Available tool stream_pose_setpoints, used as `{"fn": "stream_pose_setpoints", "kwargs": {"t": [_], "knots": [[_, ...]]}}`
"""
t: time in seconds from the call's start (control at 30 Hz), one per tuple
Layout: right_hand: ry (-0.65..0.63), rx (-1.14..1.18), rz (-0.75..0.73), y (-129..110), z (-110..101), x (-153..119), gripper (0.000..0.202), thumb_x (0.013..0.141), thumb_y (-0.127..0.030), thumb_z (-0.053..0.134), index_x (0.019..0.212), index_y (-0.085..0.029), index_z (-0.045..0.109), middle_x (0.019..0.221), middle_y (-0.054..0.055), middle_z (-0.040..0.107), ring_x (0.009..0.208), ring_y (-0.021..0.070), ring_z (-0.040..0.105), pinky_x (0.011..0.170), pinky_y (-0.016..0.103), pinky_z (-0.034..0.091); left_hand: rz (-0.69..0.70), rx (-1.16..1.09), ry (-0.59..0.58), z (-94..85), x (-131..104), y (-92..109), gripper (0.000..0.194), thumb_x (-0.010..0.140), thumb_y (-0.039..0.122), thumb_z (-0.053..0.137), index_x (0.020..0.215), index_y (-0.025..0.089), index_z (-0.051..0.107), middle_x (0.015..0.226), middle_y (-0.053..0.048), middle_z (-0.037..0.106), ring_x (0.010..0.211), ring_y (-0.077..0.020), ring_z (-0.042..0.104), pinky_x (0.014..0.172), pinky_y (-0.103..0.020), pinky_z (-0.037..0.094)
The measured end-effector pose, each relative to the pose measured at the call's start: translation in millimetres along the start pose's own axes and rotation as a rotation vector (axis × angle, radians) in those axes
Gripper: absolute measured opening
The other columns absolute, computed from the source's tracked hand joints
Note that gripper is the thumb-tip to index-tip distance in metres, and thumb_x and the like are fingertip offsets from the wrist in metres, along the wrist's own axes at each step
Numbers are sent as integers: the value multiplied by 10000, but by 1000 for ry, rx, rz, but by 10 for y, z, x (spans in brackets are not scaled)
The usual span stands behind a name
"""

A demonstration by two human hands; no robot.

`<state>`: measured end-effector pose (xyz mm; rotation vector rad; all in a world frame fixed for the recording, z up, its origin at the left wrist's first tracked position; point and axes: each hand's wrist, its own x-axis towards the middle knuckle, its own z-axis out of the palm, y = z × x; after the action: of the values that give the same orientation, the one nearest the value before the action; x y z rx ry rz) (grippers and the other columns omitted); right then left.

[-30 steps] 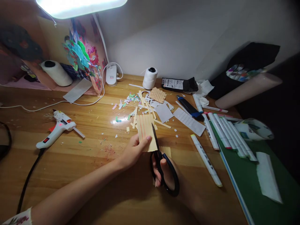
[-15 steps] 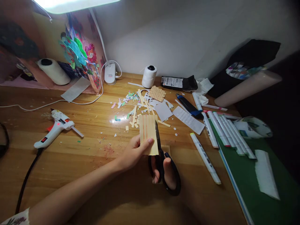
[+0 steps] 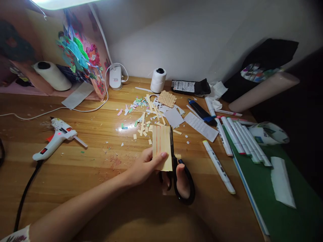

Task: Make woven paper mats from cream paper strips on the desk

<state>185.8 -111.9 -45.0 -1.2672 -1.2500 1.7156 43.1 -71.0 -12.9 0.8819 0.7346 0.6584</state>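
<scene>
Between thumb and fingers, my left hand [image 3: 146, 164] grips a pale yellow piece of paper [image 3: 161, 141] marked with several reddish lengthwise lines. My right hand [image 3: 182, 179] has its thumb and fingers through the handles of black scissors [image 3: 173, 148]. The blades lie along the right edge of the yellow paper, and from here I cannot tell how deep they cut. Part of the right-hand fingers is hidden behind the scissors and paper. Beyond the hands lies a heap of cut paper scraps [image 3: 141, 117], with a small woven square [image 3: 167, 99] at its back.
At the left sits a hot glue gun [image 3: 57, 137] with its black cord. A white thread spool [image 3: 158, 80], a black package [image 3: 190, 87] and a blue-black utility knife [image 3: 202, 111] lie toward the wall. White markers [image 3: 243, 141] rest on a green mat [image 3: 285, 188] at the right.
The scissor blades have drawn closer together along the paper's right edge. The paper and both hands sit slightly farther right in view, while the background has shifted a little left.
</scene>
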Motion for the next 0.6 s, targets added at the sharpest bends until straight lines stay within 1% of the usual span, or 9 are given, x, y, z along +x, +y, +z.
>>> {"fn": "stream_pose_setpoints", "kwargs": {"t": [0.07, 0.17, 0.27, 0.37, 0.43, 0.5, 0.53, 0.57, 0.6], "knots": [[49, 28, -57, 3, -1, 0, 693, 721, -842, 207, 563, -207, 438, 424, -15, 420, 363, 124, 493, 380, 247, 397, 31, 35, 54, 8, 3, 3, 311, 843, 469, 533, 821, 159, 532, 636, -29, 617, 495, -131, 580, 446, -233, 431], [33, 49, -63, 12, -5, -5, 666, 755, -809, 234, 540, -206, 419, 429, -18, 407, 338, 110, 469, 360, 242, 391, 58, 91, 97, 11, 9, 15, 322, 837, 469, 543, 793, 151, 543, 647, -35, 617, 525, -130, 578, 460, -231, 432], [22, 50, -86, 22, -8, -4, 654, 774, -789, 241, 555, -204, 435, 468, -7, 432, 364, 110, 473, 375, 248, 396, 45, 63, 69, 17, 15, 17, 315, 844, 471, 531, 800, 158, 526, 603, -26, 604, 479, -136, 574, 427, -235, 428], [48, 50, -128, 5, -10, 9, 658, 784, -781, 229, 607, -201, 484, 479, 2, 457, 398, 128, 498, 405, 261, 411, 12, -19, 20, 28, 21, -1, 289, 856, 457, 521, 829, 170, 501, 589, -17, 604, 447, -149, 587, 416, -251, 458], [68, 55, -108, -28, -19, 17, 654, 781, -781, 253, 671, -194, 520, 469, -9, 452, 382, 124, 486, 388, 252, 400, 7, -72, -35, 38, 25, -16, 280, 869, 453, 499, 847, 174, 485, 589, -18, 607, 459, -170, 608, 438, -282, 492], [82, 83, -68, -64, -37, 23, 632, 772, -777, 300, 696, -188, 518, 452, -33, 426, 342, 102, 445, 355, 231, 378, 20, -94, -78, 44, 27, -24, 282, 883, 454, 468, 870, 173, 481, 594, -26, 614, 486, -186, 622, 469, -307, 509], [86, 94, -59, -76, -48, 26, 621, 767, -774, 320, 682, -187, 504, 444, -41, 418, 332, 93, 434, 350, 221, 376, 30, -86, -75, 43, 29, -23, 286, 886, 454, 460, 875, 169, 486, 602, -29, 615, 494, -181, 617, 476, -302, 505], [91, 101, -63, -82, -59, 31, 614, 765, -772, 332, 659, -187, 486, 435, -44, 416, 334, 89, 437, 357, 214, 383, 43, -61, -46, 37, 32, -18, 291, 884, 453, 465, 867, 164, 496, 605, -25, 608, 494, -165, 601, 474, -282, 489], [93, 109, -75, -81, -68, 36, 613, 764, -772, 332, 642, -187, 471, 425, -47, 415, 337, 88, 443, 367, 210, 393, 60, -19, 9, 25, 37, -10, 296, 878, 451, 479, 841, 159, 506, 597, -15, 587, 485, -139, 568, 463, -252, 458]]}}
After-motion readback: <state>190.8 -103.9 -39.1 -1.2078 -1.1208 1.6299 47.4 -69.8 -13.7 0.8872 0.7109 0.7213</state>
